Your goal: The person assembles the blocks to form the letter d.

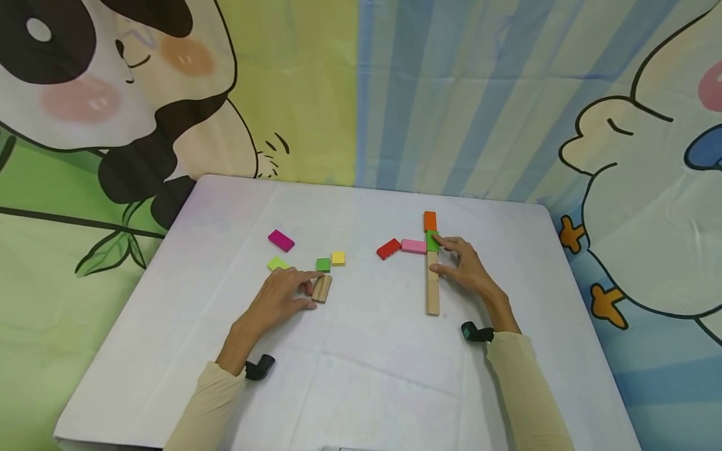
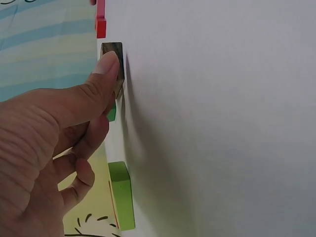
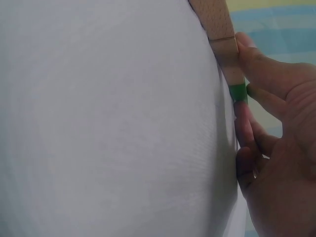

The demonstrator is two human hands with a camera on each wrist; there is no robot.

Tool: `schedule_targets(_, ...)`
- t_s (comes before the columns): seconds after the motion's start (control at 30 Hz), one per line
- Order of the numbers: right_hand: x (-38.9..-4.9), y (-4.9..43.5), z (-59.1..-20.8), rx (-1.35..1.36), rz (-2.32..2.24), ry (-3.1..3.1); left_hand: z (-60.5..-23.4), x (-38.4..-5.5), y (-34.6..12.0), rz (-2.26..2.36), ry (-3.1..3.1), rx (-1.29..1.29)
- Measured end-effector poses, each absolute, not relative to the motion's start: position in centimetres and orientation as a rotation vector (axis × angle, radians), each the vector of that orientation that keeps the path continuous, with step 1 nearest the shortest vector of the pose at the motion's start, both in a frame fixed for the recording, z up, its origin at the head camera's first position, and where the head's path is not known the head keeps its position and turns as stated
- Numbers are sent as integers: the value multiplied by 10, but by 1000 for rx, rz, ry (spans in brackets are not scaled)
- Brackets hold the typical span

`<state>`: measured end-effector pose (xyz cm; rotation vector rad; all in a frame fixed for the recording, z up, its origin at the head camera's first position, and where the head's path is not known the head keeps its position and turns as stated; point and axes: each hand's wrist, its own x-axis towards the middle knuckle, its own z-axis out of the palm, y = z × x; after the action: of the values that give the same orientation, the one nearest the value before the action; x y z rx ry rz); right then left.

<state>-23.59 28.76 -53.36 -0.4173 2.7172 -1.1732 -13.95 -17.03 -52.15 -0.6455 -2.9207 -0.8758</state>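
Observation:
My left hand [image 1: 279, 295] pinches a brown striped wooden block [image 1: 322, 289] between thumb and fingers; in the left wrist view the thumb lies over the dark-grained block [image 2: 112, 48]. My right hand [image 1: 465, 266] is at a row of blocks, index fingertip on a green block [image 1: 432, 242] and thumb on a pale wooden block [image 1: 432, 258]. Another pale wooden block [image 1: 432, 297] continues the row toward me, and an orange block [image 1: 430, 221] tops its far end. A pink block [image 1: 414, 247] extends left from the row, with a tilted red block [image 1: 388, 249] at its end.
Near my left hand lie a small green block [image 1: 323, 265], a yellow block [image 1: 338, 259] and a lime block [image 1: 277, 264], the last partly behind the hand. Farther back is a magenta block [image 1: 281, 240]. A white cloth [image 1: 372, 369] covers the table.

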Motion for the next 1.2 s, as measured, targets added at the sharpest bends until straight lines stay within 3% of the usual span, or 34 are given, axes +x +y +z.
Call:
schedule_targets(0.33, -238, 288, -532, -411, -1160, 2723, -519, -145, -161, -910, -2997, -587)
schedule_targets(1.2, -238, 290, -531, -401, -1161, 2716, -514, -166, -127, -782, -2989, -887)
